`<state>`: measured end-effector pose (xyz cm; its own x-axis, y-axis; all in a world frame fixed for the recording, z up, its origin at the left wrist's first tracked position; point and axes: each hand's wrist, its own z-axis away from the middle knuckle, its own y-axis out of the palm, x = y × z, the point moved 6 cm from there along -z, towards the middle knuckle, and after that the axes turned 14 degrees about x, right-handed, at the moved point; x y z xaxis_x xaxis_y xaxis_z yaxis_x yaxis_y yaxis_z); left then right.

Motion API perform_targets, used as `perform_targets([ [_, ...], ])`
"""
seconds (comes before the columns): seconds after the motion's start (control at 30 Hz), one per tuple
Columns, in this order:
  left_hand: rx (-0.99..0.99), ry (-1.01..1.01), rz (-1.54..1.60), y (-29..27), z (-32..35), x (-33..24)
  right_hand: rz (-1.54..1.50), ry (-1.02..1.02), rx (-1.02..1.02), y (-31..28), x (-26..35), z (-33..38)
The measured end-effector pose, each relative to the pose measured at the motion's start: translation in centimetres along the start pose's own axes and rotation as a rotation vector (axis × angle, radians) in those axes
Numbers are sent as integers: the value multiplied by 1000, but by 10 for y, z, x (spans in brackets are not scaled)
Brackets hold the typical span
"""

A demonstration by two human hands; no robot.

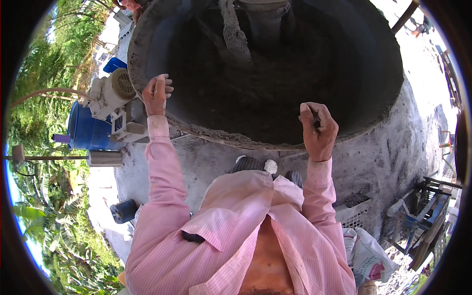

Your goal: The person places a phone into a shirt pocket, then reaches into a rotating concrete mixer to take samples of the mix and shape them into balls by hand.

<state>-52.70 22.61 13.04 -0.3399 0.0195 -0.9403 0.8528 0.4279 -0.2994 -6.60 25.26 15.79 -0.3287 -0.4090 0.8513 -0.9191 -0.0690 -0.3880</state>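
Note:
A wide, round mixer pan coated in grey cement fills the top of the head view, its inside dark. A central column and a cement-crusted mixing arm stand in it. My left hand is beside the pan's left rim, its fingers curled and the thumb against them. Above the near right rim, my right hand is loosely closed, thumb up and fingers bent. Both hands are dusty. What either one holds, if anything, is too small or hidden to make out.
Left of the pan are an electric motor, a blue drum and a dark container. At the right stand a plastic crate, a printed sack and a blue metal frame. Another person's hand shows at the top left.

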Motion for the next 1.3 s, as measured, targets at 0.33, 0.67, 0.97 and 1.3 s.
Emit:
perform_targets([
  [0.33, -10, 8, 7, -1, 1, -3, -95, 45, 56, 4, -5, -1],
  [0.67, -15, 9, 56, -4, 2, 1, -143, 67, 27, 3, -6, 0],
  [0.97, 2, -1, 25, 0, 1, 1, -100, 65, -34, -3, -7, 3],
  [1.3, -13, -9, 5, -5, 2, 0, -134, 48, -93, -9, -6, 3],
])
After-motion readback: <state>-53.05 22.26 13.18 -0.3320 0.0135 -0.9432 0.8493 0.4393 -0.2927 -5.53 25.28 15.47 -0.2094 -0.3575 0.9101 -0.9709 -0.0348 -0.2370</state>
